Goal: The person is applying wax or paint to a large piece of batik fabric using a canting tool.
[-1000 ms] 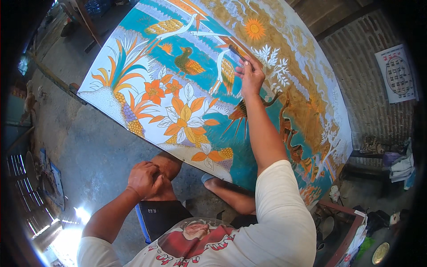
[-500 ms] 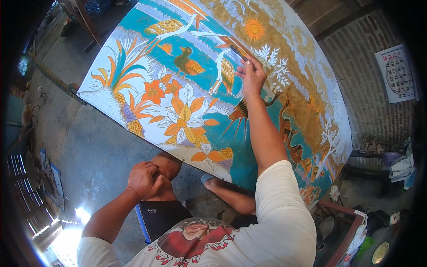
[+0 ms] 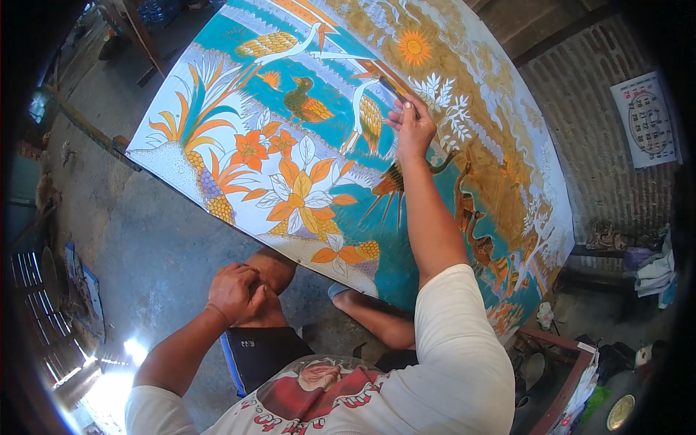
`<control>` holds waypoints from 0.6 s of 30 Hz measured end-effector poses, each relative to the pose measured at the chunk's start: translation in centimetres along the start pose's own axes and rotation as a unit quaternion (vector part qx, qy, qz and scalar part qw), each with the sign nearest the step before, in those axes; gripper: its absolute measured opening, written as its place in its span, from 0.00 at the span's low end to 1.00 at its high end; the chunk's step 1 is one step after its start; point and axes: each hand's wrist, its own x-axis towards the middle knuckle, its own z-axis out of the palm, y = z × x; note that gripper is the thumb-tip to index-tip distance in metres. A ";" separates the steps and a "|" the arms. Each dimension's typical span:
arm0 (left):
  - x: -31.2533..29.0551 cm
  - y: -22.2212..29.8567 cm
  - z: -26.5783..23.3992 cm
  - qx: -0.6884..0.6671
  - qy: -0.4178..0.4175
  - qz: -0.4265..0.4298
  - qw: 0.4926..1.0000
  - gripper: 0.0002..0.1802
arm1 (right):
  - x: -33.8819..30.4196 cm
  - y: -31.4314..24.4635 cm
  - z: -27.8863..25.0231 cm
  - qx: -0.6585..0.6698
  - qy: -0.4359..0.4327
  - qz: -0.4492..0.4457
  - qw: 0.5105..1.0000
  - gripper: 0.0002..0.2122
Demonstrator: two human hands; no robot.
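A large painted cloth (image 3: pixel 377 283) spreads out before me, with birds, flowers and a sun in teal, orange, brown and white. My right hand (image 3: pixel 415 129) pinches a thin paintbrush (image 3: pixel 394 88), its fingers closed around the handle. The brush tip points far left, at the head of a white wading bird (image 3: pixel 368 119) with yellow wings; whether the tip touches the cloth, I cannot make out. My left hand (image 3: pixel 235 293) rests on my bent left knee (image 3: pixel 272 272), fingers curled in and holding nothing visible.
A calendar (image 3: pixel 644 119) hangs on the slatted wall at the right. Below it are pale cloths (image 3: pixel 656 272) and a wooden frame (image 3: pixel 558 384) near my right side. A wooden post (image 3: pixel 138 32) stands at the far left. The grey floor (image 3: pixel 156 225) shows beyond the cloth's near-left edge.
My right hand has shifted very slightly right and nearer, with the brush still in it. My left hand stays on the knee.
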 end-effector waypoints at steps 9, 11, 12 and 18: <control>0.1 0.0 0.0 -0.009 0.002 0.001 1.000 0.14 | -1.1 -0.1 0.3 -0.014 -0.028 0.008 0.999 0.13; 0.1 -0.1 0.1 -0.001 0.007 0.005 1.000 0.14 | -1.3 -0.4 0.1 0.021 -0.011 0.036 0.999 0.12; 0.2 0.0 0.1 -0.001 0.007 0.007 1.000 0.14 | -1.5 -0.6 -0.1 0.056 0.005 0.064 0.996 0.11; 0.2 0.8 -0.4 0.002 0.001 0.008 1.000 0.14 | -9.2 -2.5 -2.8 0.239 -0.055 0.157 0.957 0.12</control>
